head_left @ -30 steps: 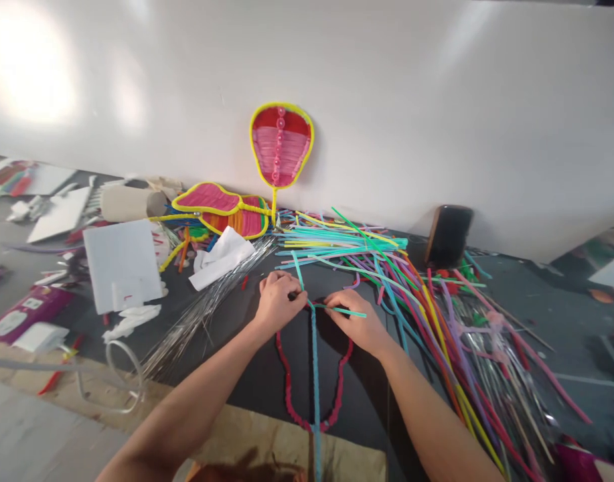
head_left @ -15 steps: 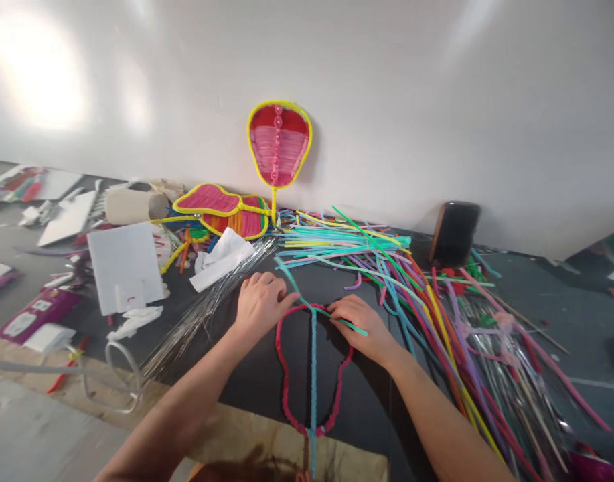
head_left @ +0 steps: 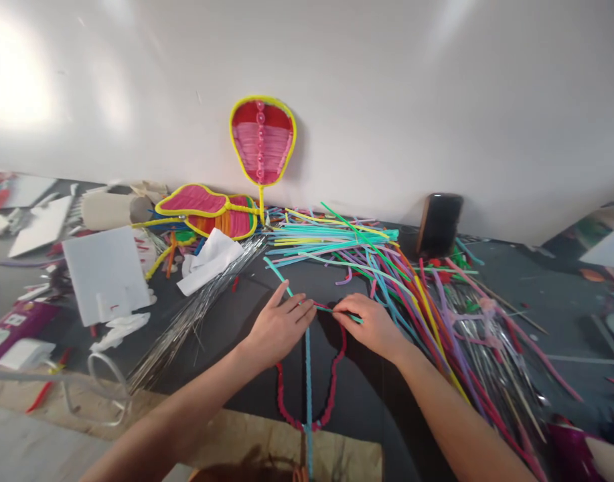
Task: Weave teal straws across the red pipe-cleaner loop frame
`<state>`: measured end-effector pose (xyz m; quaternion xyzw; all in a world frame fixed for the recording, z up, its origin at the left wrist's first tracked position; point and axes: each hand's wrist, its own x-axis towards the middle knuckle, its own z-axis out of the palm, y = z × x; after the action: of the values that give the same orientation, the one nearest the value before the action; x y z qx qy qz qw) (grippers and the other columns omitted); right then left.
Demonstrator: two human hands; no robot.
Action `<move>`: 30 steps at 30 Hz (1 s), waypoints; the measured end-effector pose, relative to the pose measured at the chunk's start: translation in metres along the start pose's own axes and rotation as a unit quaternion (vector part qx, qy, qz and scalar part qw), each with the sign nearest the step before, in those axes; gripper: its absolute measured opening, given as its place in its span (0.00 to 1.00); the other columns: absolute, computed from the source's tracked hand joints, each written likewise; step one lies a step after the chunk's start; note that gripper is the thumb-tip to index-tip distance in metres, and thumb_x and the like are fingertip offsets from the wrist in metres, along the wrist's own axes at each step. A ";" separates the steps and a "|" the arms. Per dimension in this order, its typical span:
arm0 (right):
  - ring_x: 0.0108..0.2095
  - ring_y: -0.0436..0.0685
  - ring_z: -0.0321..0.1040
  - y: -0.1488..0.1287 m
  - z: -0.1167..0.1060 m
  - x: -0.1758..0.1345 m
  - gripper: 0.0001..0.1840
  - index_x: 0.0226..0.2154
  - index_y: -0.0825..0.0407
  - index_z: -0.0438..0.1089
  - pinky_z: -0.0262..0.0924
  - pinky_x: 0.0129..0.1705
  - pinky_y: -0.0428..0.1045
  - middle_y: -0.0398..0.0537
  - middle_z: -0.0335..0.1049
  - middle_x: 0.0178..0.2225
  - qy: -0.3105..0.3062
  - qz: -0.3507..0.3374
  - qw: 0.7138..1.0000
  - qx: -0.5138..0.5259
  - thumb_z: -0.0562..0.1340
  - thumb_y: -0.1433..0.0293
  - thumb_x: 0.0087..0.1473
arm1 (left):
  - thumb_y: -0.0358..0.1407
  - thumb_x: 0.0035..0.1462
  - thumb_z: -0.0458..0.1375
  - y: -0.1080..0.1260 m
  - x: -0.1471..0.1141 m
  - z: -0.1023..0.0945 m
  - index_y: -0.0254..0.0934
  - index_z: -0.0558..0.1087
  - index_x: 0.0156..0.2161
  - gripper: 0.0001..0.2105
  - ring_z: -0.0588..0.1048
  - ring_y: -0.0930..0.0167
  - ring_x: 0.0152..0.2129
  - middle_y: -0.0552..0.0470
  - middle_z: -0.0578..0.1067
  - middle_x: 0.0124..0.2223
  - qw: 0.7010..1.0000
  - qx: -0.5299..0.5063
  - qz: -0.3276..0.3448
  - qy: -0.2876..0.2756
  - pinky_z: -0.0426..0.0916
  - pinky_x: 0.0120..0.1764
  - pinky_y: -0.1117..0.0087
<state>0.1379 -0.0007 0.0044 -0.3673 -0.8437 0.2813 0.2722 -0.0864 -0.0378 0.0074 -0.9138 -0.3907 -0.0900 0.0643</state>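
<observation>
A loop of dark pink pipe cleaner (head_left: 334,381) lies on the dark tabletop, with a light blue pipe cleaner (head_left: 309,381) running down its middle and past its lower end. Across its top goes a thin teal pipe cleaner (head_left: 276,269). My left hand (head_left: 282,327) rests palm down over the loop's upper left part, fingers stretched out and thumb apart, covering the join. At the upper right, my right hand (head_left: 371,327) pinches the teal pipe cleaner between thumb and fingers, and a short end sticks out beneath them.
Behind lies a pile of coloured pipe cleaners (head_left: 331,235), spreading to the right. A phone (head_left: 440,224) leans on the wall. A yellow-edged pink pipe-cleaner piece (head_left: 264,144) stands upright. To the left are thin metal wires (head_left: 186,321), a white card (head_left: 106,274) and crumpled paper (head_left: 213,258).
My left hand has moved right and down, its fingers now flat over the loop's top. My right hand keeps its pinch on the teal pipe cleaner. The view has shifted slightly.
</observation>
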 end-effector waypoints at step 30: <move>0.35 0.55 0.64 -0.023 0.028 0.010 0.07 0.33 0.48 0.70 0.52 0.35 0.48 0.46 0.71 0.32 -0.034 0.106 0.953 -0.280 0.57 0.69 0.58 | 0.26 0.61 0.47 0.013 0.000 0.000 0.39 0.70 0.48 0.14 0.70 0.65 0.47 0.49 0.74 0.49 0.997 0.002 -0.071 0.012 0.42 0.58 0.46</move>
<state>0.1028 -0.0142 0.0032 -0.5066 -0.8534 0.0734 0.0977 -0.0769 -0.0473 0.0068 -0.8824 -0.4543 -0.1046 0.0642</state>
